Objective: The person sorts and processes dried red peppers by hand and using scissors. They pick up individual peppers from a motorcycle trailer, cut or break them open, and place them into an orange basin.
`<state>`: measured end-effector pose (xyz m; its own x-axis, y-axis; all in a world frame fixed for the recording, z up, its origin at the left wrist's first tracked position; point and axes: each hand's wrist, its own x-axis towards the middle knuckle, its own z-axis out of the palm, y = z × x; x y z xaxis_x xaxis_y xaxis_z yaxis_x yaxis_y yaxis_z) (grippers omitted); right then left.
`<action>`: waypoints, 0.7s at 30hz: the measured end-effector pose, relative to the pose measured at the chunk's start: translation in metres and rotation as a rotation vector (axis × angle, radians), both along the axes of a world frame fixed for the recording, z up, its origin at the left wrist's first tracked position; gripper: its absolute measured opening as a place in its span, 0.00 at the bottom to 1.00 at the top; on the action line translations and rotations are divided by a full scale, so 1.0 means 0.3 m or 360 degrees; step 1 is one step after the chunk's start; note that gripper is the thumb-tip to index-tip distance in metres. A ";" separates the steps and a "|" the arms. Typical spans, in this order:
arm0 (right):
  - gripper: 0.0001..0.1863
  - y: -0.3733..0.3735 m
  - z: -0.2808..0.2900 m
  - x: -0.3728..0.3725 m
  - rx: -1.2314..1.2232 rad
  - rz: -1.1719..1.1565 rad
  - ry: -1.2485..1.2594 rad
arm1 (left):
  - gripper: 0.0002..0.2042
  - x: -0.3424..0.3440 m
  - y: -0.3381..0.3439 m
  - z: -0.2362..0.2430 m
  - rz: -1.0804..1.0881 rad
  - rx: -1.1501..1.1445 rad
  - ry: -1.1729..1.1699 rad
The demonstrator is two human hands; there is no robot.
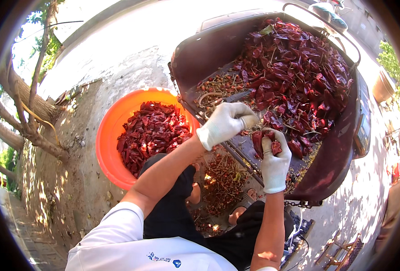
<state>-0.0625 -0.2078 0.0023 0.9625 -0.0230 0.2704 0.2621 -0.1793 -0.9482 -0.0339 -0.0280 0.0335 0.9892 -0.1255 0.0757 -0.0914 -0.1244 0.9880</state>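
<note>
two white-gloved hands work near the middle of the frame, over the near edge of a dark maroon cart bed (201, 50). the right hand (276, 166), right of centre, holds dried red peppers (276, 147) between thumb and bent fingers, in a narrow grip. the left hand (227, 123), just above and to the left of it, has its thumb and fingertips drawn close together; i cannot tell whether anything is pinched between them.

a big heap of whole peppers (299, 77) fills the upper right of the frame, inside the bed. more red pieces (152, 133) lie in an orange tub (104, 140) left of centre, and thin pale stems with red bits (222, 180) are scattered on the ground at lower centre, between the person's feet.

each pepper should be very light, with a papery, wrinkled skin that looks glossy and may slip a little against the glove. it will likely bend slightly, then crack if squeezed hard, spilling seeds. best to hold the body lightly near its broad end with one hand, and to take the stem close to where it joins with the other's fingertips.
</note>
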 end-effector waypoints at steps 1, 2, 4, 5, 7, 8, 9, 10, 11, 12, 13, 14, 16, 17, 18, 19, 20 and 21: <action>0.09 -0.009 0.002 0.004 0.0117 -0.0014 0.0124 | 0.12 0.021 0.029 0.009 0.0165 0.0262 0.0018; 0.08 -0.014 0.011 0.003 0.0225 -0.0013 0.0241 | 0.14 0.067 0.084 -0.046 0.0203 0.0506 -0.0234; 0.08 -0.019 0.016 0.004 0.0372 -0.0007 0.0375 | 0.15 0.102 0.164 -0.081 0.0352 0.1171 -0.0208; 0.08 -0.017 0.013 0.005 0.0408 0.0007 0.0391 | 0.16 0.120 0.192 -0.098 0.0383 0.1404 -0.0147; 0.09 -0.025 -0.012 0.014 0.0339 0.0001 0.0348 | 0.17 0.149 0.238 -0.133 0.0438 0.1867 -0.0018; 0.09 -0.030 -0.025 0.018 0.0305 -0.0002 0.0326 | 0.18 0.158 0.261 -0.156 0.0429 0.1922 -0.0034; 0.09 -0.031 -0.011 0.015 0.0305 0.0008 0.0341 | 0.18 0.161 0.276 -0.164 0.0418 0.1977 -0.0053; 0.09 -0.028 0.001 0.012 0.0319 0.0018 0.0370 | 0.19 0.163 0.290 -0.171 0.0408 0.2032 -0.0071; 0.10 -0.024 0.013 0.008 0.0333 0.0031 0.0399 | 0.21 0.165 0.302 -0.180 0.0378 0.1951 -0.0084; 0.10 -0.020 0.023 0.002 0.0352 0.0034 0.0445 | 0.22 0.161 0.289 -0.170 0.0330 0.2002 -0.0031; 0.10 -0.019 0.028 -0.001 0.0371 0.0037 0.0491 | 0.23 0.159 0.270 -0.157 0.0281 0.2052 0.0021; 0.09 -0.023 0.027 0.001 0.0358 0.0031 0.0501 | 0.23 0.161 0.254 -0.151 0.0231 0.2102 0.0073; 0.09 -0.025 0.025 0.006 0.0335 0.0036 0.0518 | 0.25 0.170 0.250 -0.162 0.0262 0.2080 0.0081; 0.09 -0.024 0.020 0.009 0.0341 0.0038 0.0494 | 0.25 0.179 0.251 -0.164 0.0261 0.2045 0.0131; 0.09 -0.028 0.011 0.012 0.0344 0.0032 0.0469 | 0.25 0.184 0.244 -0.158 0.0254 0.2005 0.0175; 0.09 -0.030 0.005 0.013 0.0344 0.0026 0.0452 | 0.25 0.185 0.237 -0.152 0.0260 0.2004 0.0196; 0.09 -0.033 0.000 0.014 0.0343 0.0018 0.0435 | 0.25 0.186 0.230 -0.147 0.0266 0.2003 0.0217; 0.09 -0.032 -0.004 0.015 0.0344 0.0015 0.0428 | 0.25 0.185 0.229 -0.144 0.0276 0.2006 0.0242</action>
